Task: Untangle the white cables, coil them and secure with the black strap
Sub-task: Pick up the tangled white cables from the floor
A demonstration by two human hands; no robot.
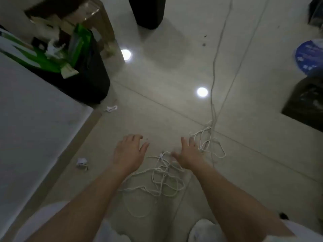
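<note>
A tangle of white cables (164, 179) lies on the pale tiled floor between my forearms. A second knot of white cable (208, 142) sits further right, and one strand runs from it away up the floor. My left hand (129, 151) hovers above the floor left of the tangle, fingers spread, holding nothing. My right hand (189, 152) is stretched out over the cables between the two knots, fingers apart and blurred. No black strap can be made out.
A black bin (87, 81) with green and white rubbish stands at the upper left beside a white panel (31, 119). Scraps of paper (82, 162) lie on the floor. Black bags (304, 102) and a blue round object (309, 56) are at the right. A dark stand (148, 11) is at the top.
</note>
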